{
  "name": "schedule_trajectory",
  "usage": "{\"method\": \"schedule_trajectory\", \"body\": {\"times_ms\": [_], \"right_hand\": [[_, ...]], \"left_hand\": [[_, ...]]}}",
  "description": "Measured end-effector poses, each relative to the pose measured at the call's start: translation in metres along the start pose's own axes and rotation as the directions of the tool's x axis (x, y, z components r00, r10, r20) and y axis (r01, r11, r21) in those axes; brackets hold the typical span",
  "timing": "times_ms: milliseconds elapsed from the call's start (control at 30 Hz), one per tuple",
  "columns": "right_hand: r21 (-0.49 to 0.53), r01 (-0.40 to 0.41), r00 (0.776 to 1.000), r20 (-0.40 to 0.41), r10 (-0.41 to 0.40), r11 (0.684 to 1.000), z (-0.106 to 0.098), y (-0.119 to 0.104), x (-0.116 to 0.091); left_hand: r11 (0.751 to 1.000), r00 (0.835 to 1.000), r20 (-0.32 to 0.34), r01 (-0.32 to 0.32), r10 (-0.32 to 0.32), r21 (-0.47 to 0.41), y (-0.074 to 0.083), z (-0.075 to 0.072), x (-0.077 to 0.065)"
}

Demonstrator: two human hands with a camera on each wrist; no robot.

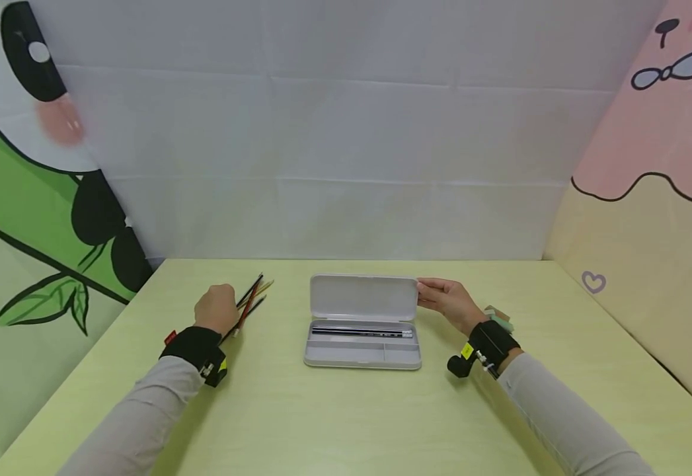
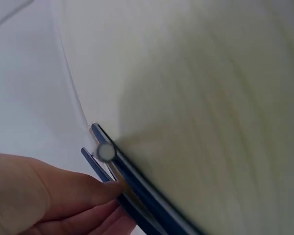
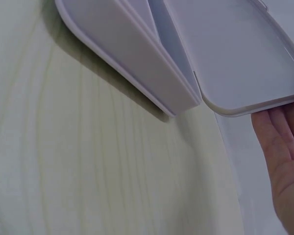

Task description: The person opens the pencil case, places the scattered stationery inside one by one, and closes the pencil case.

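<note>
My left hand (image 1: pixel 216 309) pinches a bunch of pencils (image 2: pixel 132 183) between thumb and fingers, at the left of the table. In the head view the pencils fan out to its right, dark ones, a red one and yellowish ones. At the table's middle lies an open white pencil case (image 1: pixel 362 363), its lid (image 1: pixel 363 297) raised at the back. Several dark pencils (image 1: pixel 351 332) rest in the case's rear compartment. Straight fingers of my right hand (image 1: pixel 449 303) touch the lid's right edge; in the right wrist view their tips go behind it.
Small green and tan blocks (image 1: pixel 498 316) show behind the right wrist, partly hidden by it. The pale wooden table (image 1: pixel 346 423) ends at a white back wall (image 1: pixel 346 218). Printed panels stand along its left and right sides.
</note>
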State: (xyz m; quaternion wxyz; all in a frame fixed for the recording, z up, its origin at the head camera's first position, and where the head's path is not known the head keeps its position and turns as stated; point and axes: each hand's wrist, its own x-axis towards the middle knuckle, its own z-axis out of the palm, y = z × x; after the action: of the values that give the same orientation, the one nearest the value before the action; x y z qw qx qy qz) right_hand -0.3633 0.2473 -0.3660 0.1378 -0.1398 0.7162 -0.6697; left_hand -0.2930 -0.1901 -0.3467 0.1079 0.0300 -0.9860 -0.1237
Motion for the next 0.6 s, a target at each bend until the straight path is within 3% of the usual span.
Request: {"method": "schedule_trajectory", "body": {"times_ms": [333,600], "right_hand": [[-0.006,-0.001,1.0,-0.005,0.001,1.0,0.0005,0.0024,0.0022],[-0.012,0.0,1.0,-0.012,0.0,1.0,-0.0008,0.0048,0.0043]], "left_hand": [[0.999,0.998,-0.06,-0.032,0.031,-0.025,-0.0052,0.0045,0.0033],[0.992,0.985,-0.126,-0.12,0.114,-0.042,0.0017,-0.0021,0.0081]]}}
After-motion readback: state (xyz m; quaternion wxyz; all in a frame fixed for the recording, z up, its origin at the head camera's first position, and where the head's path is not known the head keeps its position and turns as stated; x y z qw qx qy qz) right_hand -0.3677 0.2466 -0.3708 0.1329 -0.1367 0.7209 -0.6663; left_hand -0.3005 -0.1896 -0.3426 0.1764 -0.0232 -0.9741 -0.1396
